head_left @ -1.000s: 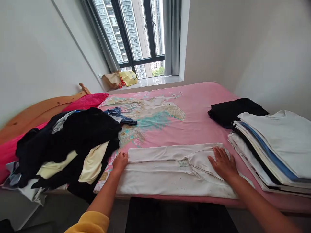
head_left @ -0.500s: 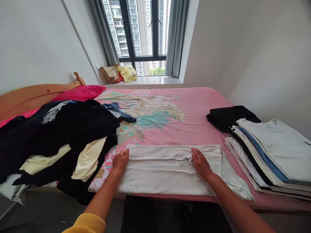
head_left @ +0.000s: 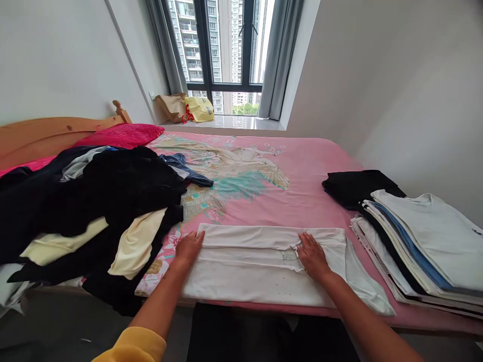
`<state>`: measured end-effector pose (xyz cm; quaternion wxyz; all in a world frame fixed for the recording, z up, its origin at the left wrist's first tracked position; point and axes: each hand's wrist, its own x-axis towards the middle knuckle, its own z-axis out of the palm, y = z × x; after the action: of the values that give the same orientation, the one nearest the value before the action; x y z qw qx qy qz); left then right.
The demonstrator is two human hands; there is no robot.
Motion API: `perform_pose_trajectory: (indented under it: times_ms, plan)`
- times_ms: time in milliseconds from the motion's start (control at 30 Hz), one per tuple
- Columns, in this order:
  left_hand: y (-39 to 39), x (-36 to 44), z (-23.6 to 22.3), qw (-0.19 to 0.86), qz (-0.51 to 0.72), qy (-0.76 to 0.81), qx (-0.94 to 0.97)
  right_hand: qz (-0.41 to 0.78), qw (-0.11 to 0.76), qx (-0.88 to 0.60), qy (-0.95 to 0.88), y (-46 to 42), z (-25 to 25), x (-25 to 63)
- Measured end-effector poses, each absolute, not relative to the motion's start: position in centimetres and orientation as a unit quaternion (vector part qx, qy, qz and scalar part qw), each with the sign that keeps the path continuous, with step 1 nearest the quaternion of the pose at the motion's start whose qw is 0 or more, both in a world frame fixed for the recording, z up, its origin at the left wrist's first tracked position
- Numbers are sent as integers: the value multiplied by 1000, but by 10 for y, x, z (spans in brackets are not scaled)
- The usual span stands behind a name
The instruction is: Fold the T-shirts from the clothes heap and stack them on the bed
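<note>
A white garment, folded into a long strip, lies across the near edge of a pink bed sheet. My left hand rests on its left end with fingers flat on the cloth. My right hand presses flat on the garment right of its middle, fingers spread, by a small printed label. Neither hand grips anything.
A heap of dark and cream unfolded clothes fills the left side of the bed. A stack of folded shirts and a folded black garment sit at the right. A pink pillow and wooden headboard lie far left; bags stand on the window sill.
My right hand has slid leftward along the garment from its right end toward the middle. My left hand stays on the left end. The view has tilted slightly.
</note>
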<state>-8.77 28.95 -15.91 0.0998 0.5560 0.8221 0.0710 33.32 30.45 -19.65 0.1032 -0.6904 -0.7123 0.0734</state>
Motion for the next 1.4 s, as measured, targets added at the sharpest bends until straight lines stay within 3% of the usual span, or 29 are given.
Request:
perform_pose_trajectory:
  times_ms: [200, 333, 467, 700, 1067, 1400]
  plan:
    - [290, -94, -160, 116, 75, 817, 560, 112, 57, -556, -822, 294, -154, 244]
    - [288, -93, -164, 109, 89, 820, 554, 170, 0, -529, -831, 291, -155, 186]
    - [286, -93, -166, 116, 107, 822, 548, 221, -6, -418, -881, 291, -163, 172]
    - [284, -96, -171, 140, 148, 816, 541, 154, -55, -627, -762, 299, -163, 202]
    - [255, -129, -159, 243, 192, 672, 673, 157, 50, -480, -862, 257, -177, 111]
    - [222, -152, -175, 112, 52, 619, 775, 130, 53, -510, -849, 258, -187, 101]
